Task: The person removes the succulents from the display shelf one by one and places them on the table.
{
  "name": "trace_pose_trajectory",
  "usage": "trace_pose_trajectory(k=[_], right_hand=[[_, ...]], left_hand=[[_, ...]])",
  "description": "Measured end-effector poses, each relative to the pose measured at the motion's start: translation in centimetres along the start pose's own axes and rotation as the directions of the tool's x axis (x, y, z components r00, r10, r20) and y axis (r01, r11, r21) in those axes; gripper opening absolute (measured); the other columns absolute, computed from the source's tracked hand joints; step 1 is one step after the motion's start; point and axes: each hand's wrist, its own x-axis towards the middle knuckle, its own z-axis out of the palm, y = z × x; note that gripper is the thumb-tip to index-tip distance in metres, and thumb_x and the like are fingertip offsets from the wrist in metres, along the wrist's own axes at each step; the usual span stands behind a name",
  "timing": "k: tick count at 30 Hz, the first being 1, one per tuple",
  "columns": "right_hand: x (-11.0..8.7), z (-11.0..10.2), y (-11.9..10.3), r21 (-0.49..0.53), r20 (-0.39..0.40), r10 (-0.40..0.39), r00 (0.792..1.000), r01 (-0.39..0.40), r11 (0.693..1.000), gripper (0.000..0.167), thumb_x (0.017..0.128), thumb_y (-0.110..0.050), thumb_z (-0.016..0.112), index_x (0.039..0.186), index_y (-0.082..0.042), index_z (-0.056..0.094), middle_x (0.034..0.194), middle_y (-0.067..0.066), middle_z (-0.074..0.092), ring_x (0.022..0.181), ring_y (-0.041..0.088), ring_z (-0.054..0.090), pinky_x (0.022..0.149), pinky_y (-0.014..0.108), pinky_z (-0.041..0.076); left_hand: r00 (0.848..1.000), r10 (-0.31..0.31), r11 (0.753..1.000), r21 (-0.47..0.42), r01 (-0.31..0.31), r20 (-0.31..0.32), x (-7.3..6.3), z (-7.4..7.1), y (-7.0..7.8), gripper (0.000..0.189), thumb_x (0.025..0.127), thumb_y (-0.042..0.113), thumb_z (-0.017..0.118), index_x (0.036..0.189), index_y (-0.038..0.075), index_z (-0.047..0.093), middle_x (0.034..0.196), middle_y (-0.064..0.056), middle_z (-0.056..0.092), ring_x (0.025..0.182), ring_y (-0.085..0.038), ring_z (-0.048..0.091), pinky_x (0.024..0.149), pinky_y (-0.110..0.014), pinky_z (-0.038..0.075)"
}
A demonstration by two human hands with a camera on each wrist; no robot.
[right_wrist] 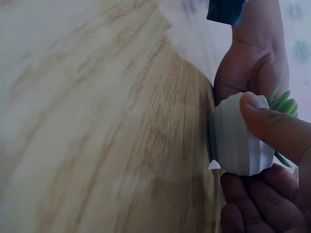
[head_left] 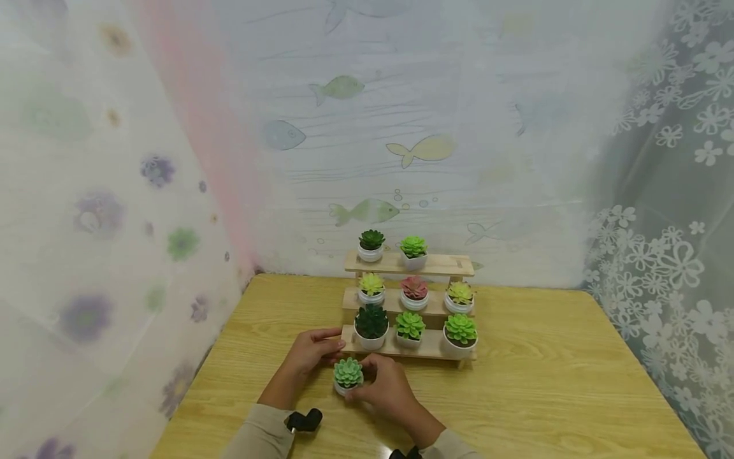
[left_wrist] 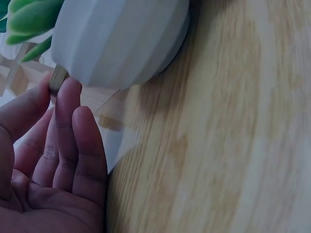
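My right hand [head_left: 390, 387] grips a small potted succulent [head_left: 348, 372], pale green in a white pot, in front of the wooden tiered stand. In the right wrist view, the thumb lies against the ribbed white pot [right_wrist: 238, 138], with fingers on its other side. The pot is low, at the tabletop; whether it touches cannot be told. My left hand [head_left: 309, 350] pinches the left end of the stand's lowest shelf [head_left: 432, 344]. Close up in the left wrist view, thumb and forefinger hold the wooden shelf end [left_wrist: 58, 79] just beside the pot.
Several potted succulents stand on the three tiers, including a dark green one [head_left: 371, 323], a red one [head_left: 414, 288] and a bright green one [head_left: 460, 329]. The stand rests on a wood-grain table [head_left: 550, 376]. Patterned curtains [head_left: 487, 191] hang behind and at both sides.
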Motion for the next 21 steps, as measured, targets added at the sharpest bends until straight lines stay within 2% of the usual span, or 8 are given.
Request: trace_pose_trajectory(k=[13,21], right_hand=[[0.71,0.54,0.30,0.010,-0.065,-0.006,0.998,0.007,1.000,0.038,0.066,-0.028,0.100,0.097,-0.017,0.081,0.093,-0.013,0.077,0.092,0.009,0.068,0.079,0.027,0.053],[0.61,0.39,0.29,0.006,-0.083,-0.015,0.996,0.016,1.000,0.041,0.067,-0.030,0.099,0.101,-0.014,0.082,0.097,-0.010,0.078,0.095,0.012,0.070,0.081,0.030,0.055]], left_hand=[[1.000,-0.012,1.000,0.003,0.012,-0.018,-0.17,0.07,0.15,0.050,0.094,0.017,0.078,0.140,0.001,0.064,0.096,-0.007,0.080,0.079,-0.015,0.076,0.070,-0.030,0.061],[0.999,-0.023,1.000,-0.001,0.023,-0.030,-0.16,0.23,0.18,0.049,0.093,0.017,0.079,0.138,0.002,0.066,0.097,-0.007,0.080,0.079,-0.015,0.076,0.070,-0.030,0.061]])
